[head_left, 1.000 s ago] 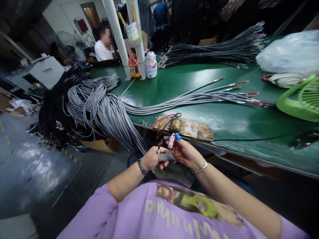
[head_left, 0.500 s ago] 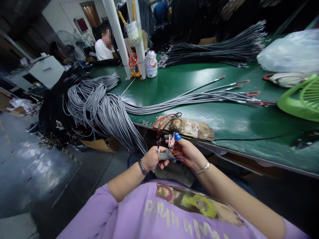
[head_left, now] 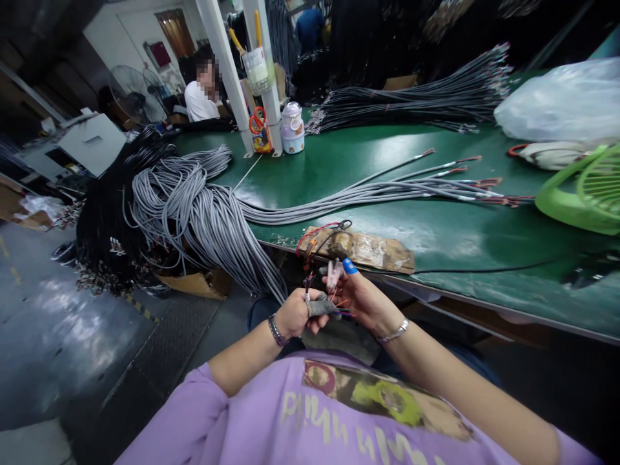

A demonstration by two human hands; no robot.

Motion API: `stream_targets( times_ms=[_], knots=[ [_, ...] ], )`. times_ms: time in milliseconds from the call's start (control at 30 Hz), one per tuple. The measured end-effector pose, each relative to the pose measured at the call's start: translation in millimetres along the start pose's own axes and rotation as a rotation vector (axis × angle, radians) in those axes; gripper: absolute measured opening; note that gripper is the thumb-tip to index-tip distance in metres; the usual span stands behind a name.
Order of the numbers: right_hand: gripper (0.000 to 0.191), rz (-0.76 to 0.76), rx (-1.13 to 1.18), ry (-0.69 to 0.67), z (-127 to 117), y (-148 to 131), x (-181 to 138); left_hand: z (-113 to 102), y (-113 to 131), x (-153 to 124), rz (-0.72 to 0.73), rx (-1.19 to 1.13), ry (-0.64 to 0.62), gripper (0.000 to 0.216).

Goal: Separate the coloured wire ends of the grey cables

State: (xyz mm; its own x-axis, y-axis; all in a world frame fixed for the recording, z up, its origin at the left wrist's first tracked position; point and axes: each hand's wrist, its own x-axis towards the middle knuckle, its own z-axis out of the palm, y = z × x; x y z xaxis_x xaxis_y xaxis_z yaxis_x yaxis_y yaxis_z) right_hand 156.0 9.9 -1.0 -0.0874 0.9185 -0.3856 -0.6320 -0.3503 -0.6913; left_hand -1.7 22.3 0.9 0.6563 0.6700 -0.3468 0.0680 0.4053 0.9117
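Note:
Low in front of the bench edge, my left hand (head_left: 296, 311) is closed around a cable end, its thumb in a grey cover. Thin coloured wires (head_left: 343, 312) fan out from it toward my right hand (head_left: 365, 300). My right hand's fingers are curled at these wires; its thumb wears a blue cover and a finger has pale pink wrapping. Part of the wires is hidden behind the fingers. Just beyond my hands lies a worn wooden board (head_left: 387, 252) with a red and a black lead on it.
Grey cables (head_left: 300, 210) run along the green bench (head_left: 387, 152) from a big coil at left. Black cable bundles (head_left: 411, 103) lie at the back. A purple-white bottle (head_left: 292, 129), a plastic bag (head_left: 557, 103) and a green fan (head_left: 581, 194) stand around. A person sits far left.
My right thumb and the pink-wrapped finger have shifted slightly, and the wires between my hands spread a little differently. My left hand keeps its grip on the cable. The view shifts slightly.

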Motion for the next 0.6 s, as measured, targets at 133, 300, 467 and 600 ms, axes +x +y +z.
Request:
stream_targets(
  times_ms=[133,300,467,600],
  knots=[
    [0.034,0.029,-0.009,-0.023,0.5,-2.8,-3.3,7.3,-3.0,-14.1,0.042,0.008,0.087,0.047],
    [0.026,-0.056,-0.115,-0.050,1.0,-2.7,-5.0,14.5,-10.4,-20.2,0.117,-0.022,0.167,0.044],
    [0.035,-0.030,-0.042,-0.039,1.2,-2.2,-3.0,15.2,-9.1,-15.5,0.119,-0.083,0.208,0.043],
    [0.038,-0.048,-0.038,-0.054,3.0,-3.1,-1.5,16.2,-5.5,-13.9,0.111,-0.131,0.191,0.041]
  ],
)
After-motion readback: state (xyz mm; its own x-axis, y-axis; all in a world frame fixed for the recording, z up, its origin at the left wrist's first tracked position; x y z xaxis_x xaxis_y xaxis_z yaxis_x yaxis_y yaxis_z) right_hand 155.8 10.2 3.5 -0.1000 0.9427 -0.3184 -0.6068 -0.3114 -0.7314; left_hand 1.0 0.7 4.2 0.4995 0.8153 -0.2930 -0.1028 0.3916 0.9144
